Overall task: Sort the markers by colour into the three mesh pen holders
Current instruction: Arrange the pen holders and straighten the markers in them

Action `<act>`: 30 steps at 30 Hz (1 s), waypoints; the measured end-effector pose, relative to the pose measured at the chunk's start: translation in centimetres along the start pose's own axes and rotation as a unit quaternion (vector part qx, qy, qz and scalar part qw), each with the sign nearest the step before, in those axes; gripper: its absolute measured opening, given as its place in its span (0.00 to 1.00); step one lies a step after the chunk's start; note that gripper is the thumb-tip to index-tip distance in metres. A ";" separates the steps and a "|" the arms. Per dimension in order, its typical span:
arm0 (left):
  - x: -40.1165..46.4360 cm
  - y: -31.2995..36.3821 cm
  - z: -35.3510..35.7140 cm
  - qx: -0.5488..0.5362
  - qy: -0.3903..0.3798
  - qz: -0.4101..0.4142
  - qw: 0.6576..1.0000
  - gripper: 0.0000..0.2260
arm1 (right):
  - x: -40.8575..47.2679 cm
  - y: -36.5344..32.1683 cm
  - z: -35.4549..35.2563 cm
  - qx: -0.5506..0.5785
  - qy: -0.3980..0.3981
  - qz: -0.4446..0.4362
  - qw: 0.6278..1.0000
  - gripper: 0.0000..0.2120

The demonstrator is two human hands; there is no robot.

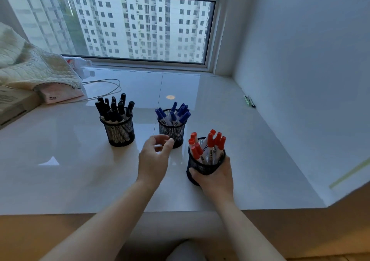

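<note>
Gripping the near-right mesh holder (204, 166) low around its wall, the right hand (215, 177) has thumb and fingers curled about the cup that carries the red markers (210, 144). The left hand (155, 156) hovers just in front of the middle holder (172, 135), the one with the blue markers (174, 112); its fingers are loosely curled with thumb and forefinger close together, and nothing can be seen between them. The far-left holder (120, 131) carries the black markers (115, 107). No loose marker shows on the desk (60, 160), so the sorting looks done or very nearly so, and what remains is probably only tidying the cups. Each holder is likely light and stiff, a thin wire mesh that gives a fair grip, but top-heavy with so many markers standing tall and leaning outward. Taking hold low on the wall, as the right hand does, seems the safe place; a grasp at the rim could tip it. The polished desk looks slippery, so a cup would slide easily if nudged. The red holder stands near the desk's front edge, with little margin there. Open room lies to the right toward the wall (300, 60) and on the near left, while a pale blanket (30, 64), a box and a thin cable (104, 88) crowd the far left corner.
</note>
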State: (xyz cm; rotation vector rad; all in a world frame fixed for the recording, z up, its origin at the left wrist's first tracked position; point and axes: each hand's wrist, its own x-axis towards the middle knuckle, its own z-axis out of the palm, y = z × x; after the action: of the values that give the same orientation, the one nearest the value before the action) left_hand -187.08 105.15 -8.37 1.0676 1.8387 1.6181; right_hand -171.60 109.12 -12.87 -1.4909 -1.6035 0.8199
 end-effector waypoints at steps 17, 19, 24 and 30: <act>-4.3 1.4 -3.0 0.113 -0.061 0.010 0.992 0.17 | -6.8 -2.6 3.9 -0.011 0.028 -0.001 1.000 0.45; -4.3 1.4 -2.8 0.168 -0.050 0.024 0.984 0.18 | -6.9 -2.6 3.5 -0.016 0.002 -0.002 1.000 0.47; -3.9 1.2 -2.2 0.201 -0.035 0.041 0.978 0.16 | -8.2 -1.6 0.6 0.037 -0.066 -0.047 0.996 0.42; -2.9 1.0 -2.2 0.227 -0.032 0.064 0.971 0.12 | -4.8 -5.4 -3.2 0.022 0.052 -0.132 0.990 0.21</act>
State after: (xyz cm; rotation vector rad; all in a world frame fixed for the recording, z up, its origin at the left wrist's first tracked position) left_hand -186.79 101.49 -7.38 1.4361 2.1939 1.2327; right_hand -171.45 103.65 -7.20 -1.2366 -1.6508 0.6139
